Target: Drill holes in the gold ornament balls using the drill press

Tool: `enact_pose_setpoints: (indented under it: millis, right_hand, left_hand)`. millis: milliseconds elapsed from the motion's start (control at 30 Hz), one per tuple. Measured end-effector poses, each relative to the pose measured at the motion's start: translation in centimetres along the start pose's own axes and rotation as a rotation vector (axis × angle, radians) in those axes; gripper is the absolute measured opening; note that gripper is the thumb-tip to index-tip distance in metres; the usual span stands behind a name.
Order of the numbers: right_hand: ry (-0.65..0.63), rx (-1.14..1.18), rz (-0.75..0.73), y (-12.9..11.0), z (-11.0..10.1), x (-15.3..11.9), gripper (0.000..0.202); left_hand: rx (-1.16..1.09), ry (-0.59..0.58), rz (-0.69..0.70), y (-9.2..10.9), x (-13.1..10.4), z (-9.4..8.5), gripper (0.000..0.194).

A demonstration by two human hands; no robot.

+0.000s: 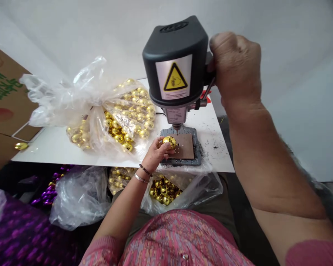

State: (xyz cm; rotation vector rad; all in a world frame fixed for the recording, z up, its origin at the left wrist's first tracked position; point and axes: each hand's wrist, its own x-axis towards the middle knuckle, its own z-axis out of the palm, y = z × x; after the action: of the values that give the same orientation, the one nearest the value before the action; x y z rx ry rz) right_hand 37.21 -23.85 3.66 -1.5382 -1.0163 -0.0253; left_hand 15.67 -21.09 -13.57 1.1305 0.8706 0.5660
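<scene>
My left hand [157, 151] holds a shiny gold mirror-tiled ball [170, 141] between thumb and fingers, at the left part of a brown board [187, 149] on the drill press base [197, 159]. Above it stands the black-topped drill press [169, 51] with a yellow warning label. Its chuck [177, 126] and thin bit point down just above and right of the ball. My right hand [236, 68] is closed on the drill press handle at the machine's right side; the grip itself is mostly hidden by the hand.
A clear plastic bag [100, 122] of gold balls lies on the white table [55, 149]. A loose gold ball [21, 146] sits near a cardboard box [5, 99]. Another open bag of gold balls [165, 190] is at my lap. Purple shiny material [24, 232] lies lower left. Dark shavings surround the base.
</scene>
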Motion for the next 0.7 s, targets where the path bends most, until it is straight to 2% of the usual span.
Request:
enact_pose_setpoints:
  millis: [100,300,567,700]
  right_hand:
    - [0.072,0.041,0.046,-0.5,0.0,-0.3,0.041]
    - [0.0,0.06,0.041,-0.9,-0.3,-0.6,0.054]
    - [0.004,0.059,0.022,-0.8,-0.3,-0.7,0.06]
    - [0.006,0.072,0.011,-0.7,-0.2,-0.8,0.068]
  left_hand:
    - [0.112,0.01,0.026,0.3,0.6,0.7,0.048]
    - [0.294,0.043,0.053,0.4,1.3,1.4,0.043]
    - [0.529,0.09,0.092,0.5,1.8,1.8,0.05]
    - [0.651,0.099,0.166,0.5,2.0,1.8,0.051]
